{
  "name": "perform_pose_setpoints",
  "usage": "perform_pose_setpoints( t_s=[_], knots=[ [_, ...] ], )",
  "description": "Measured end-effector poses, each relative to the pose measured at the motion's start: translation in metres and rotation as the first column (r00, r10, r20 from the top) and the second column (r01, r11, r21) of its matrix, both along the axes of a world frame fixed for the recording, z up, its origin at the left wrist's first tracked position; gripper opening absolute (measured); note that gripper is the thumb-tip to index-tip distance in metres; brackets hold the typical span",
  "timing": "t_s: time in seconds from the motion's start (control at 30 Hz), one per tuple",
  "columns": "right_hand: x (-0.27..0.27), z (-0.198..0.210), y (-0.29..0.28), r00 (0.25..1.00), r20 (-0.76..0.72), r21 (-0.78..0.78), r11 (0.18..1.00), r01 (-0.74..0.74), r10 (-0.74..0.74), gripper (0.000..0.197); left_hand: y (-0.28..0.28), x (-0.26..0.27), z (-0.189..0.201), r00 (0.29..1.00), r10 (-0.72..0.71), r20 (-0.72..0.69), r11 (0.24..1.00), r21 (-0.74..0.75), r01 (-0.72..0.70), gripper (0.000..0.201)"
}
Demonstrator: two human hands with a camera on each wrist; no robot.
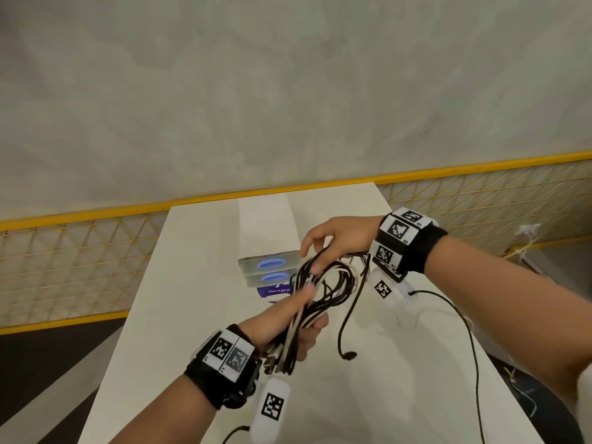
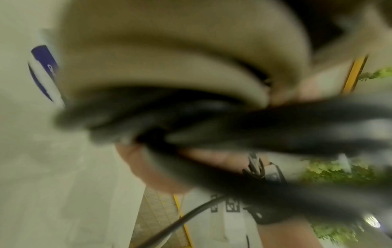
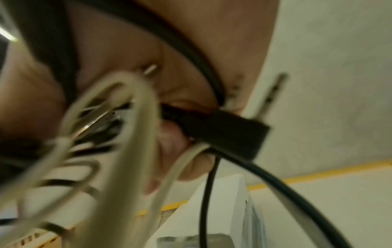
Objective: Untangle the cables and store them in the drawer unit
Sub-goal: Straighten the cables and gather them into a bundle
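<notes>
A tangle of black and white cables point(image 1: 323, 283) hangs above the white table point(image 1: 198, 283). My left hand point(image 1: 282, 318) grips the gathered ends of the bundle, plugs pointing back at my wrist. My right hand point(image 1: 336, 238) reaches into the loops from above and pinches some strands; the right wrist view shows its fingers point(image 3: 176, 134) round a black connector point(image 3: 229, 132) and a white cable point(image 3: 131, 134). One black strand dangles down to a plug point(image 1: 349, 355). The drawer unit point(image 1: 272, 267), translucent with blue oval handles, stands just behind the hands. The left wrist view is blurred: dark cables point(image 2: 222, 130) under curled fingers.
A purple-labelled pack point(image 1: 277, 290) lies in front of the drawer unit. A thin black lead point(image 1: 471, 334) runs from my right wrist device across the table's right side. Yellow mesh fencing point(image 1: 73, 267) flanks the table, and a pale wall rises behind it.
</notes>
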State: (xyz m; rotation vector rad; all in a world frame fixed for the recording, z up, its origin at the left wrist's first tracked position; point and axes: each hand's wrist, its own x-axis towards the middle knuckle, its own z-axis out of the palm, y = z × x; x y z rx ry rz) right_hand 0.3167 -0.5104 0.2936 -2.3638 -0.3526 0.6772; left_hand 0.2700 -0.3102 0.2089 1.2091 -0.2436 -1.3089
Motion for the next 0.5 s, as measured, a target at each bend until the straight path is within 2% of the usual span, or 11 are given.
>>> perform_pose_setpoints(
  t_s=[0.07, 0.13, 0.2, 0.23, 0.3, 0.37, 0.4, 0.5],
  knots=[
    [-0.001, -0.009, 0.0, 0.995, -0.101, 0.1, 0.994, 0.035, -0.025, 0.046, 0.0, -0.002, 0.003, 1.0, 0.002, -0.02, 1.0, 0.007, -0.002, 0.039],
    [-0.005, -0.017, 0.0, 0.967, -0.248, 0.26, 0.958, 0.118, -0.052, 0.066, 0.001, 0.0, 0.005, 0.997, 0.037, -0.066, 0.999, 0.015, -0.036, 0.027],
    [-0.011, -0.021, 0.002, 0.928, -0.371, 0.378, 0.912, 0.158, -0.007, 0.071, 0.002, 0.004, 0.003, 0.994, 0.085, -0.068, 0.995, 0.048, -0.082, 0.026],
    [-0.014, -0.022, 0.005, 0.929, -0.369, 0.374, 0.918, 0.129, 0.02, 0.068, 0.003, 0.006, 0.002, 0.993, 0.105, -0.056, 0.992, 0.073, -0.101, 0.027],
    [-0.016, -0.024, 0.008, 0.955, -0.295, 0.24, 0.969, 0.061, 0.013, 0.068, 0.006, 0.006, -0.001, 0.993, 0.114, -0.037, 0.989, 0.097, -0.11, 0.03],
    [-0.017, -0.025, 0.011, 0.972, -0.228, 0.189, 0.977, 0.098, -0.053, 0.074, 0.008, 0.005, -0.001, 0.996, 0.081, -0.047, 0.995, 0.067, -0.078, 0.033],
    [-0.018, -0.027, 0.011, 0.964, -0.256, 0.24, 0.961, 0.136, -0.073, 0.076, 0.009, 0.004, 0.0, 0.997, 0.057, -0.058, 0.998, 0.043, -0.054, 0.033],
    [-0.024, -0.032, 0.014, 0.895, -0.445, 0.487, 0.849, 0.205, 0.039, 0.073, 0.009, -0.001, 0.003, 0.998, -0.012, -0.064, 1.0, -0.015, 0.011, 0.032]
  ],
)
